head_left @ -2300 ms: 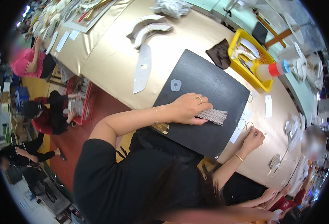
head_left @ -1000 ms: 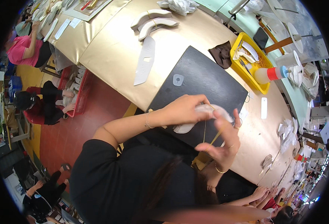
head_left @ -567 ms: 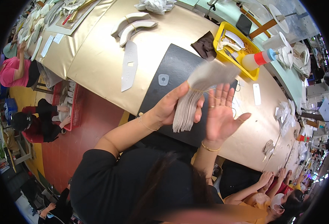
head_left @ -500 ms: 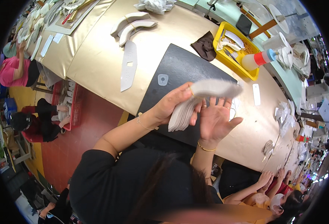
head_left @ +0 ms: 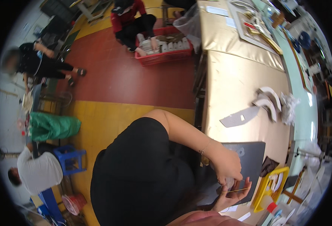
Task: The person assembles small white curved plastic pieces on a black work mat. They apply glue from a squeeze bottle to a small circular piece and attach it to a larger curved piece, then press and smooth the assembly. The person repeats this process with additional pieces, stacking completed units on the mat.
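Note:
My left hand [head_left: 227,165] grips a stack of pale, curved, flat pieces [head_left: 230,183], mostly hidden behind its fingers. A thin yellow rubber band [head_left: 236,190] is stretched across the fingers of my right hand [head_left: 230,199], close beside the stack. Whether the band passes all the way round the stack is hidden. Both hands are over a dark mat [head_left: 257,156] on the gold-covered table [head_left: 230,86]. A pale flat template [head_left: 242,117] lies beyond the mat.
Curved bundles [head_left: 267,101] and a crumpled plastic bag [head_left: 288,107] lie on the table. A yellow tray [head_left: 262,190], a dark cloth [head_left: 269,165] and a bottle [head_left: 272,208] stand near my right hand. One person works at a red crate [head_left: 166,57]; others are at the left.
My view has swung left. My right hand, spread before, now has the rubber band stretched over its fingers, and the stack has come down lower between both hands.

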{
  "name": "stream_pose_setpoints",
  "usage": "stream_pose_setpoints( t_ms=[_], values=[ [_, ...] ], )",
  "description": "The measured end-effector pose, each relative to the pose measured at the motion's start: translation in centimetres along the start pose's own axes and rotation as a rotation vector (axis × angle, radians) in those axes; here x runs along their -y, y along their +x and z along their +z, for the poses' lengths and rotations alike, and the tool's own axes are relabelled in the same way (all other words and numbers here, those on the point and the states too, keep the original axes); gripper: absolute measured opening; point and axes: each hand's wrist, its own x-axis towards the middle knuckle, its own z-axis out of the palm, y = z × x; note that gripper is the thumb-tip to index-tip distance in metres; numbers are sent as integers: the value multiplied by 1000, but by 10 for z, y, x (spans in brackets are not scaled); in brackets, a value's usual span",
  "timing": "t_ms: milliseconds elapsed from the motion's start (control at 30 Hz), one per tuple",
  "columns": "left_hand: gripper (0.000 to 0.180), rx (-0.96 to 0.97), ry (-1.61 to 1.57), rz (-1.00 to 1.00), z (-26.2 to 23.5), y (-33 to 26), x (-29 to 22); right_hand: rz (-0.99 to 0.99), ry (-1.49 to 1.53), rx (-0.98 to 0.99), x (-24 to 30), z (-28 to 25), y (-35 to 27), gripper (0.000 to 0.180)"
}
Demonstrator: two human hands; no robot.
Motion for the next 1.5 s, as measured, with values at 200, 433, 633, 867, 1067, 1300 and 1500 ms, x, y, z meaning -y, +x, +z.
stream_pose_setpoints(
  t_ms=[200, 433, 633, 867, 1067, 1300, 1500],
  values=[
    [64, -251, 67, -146, -16, -17, 2, -111, 21, 202, -21, -19, 52, 55],
    [53, -397, 66, -249, -42, -44, -2, -228, 10, 558, -44, -16, 117, 72],
    [47, -478, 33, -329, -45, -55, 0, -105, 26, 638, -42, -8, 138, 65],
    [58, -484, -9, -350, -50, -43, 3, -221, 9, 616, -47, -15, 149, 61],
    [52, -525, 31, -380, -52, -40, -1, -121, -21, 507, -28, -20, 142, 62],
    [58, -628, -81, -230, -49, -39, 13, -121, 27, 466, -17, -20, 141, 61],
    [41, -511, -102, -264, -46, -40, 8, -102, 60, 506, 1, -12, 121, 65]
  ],
)
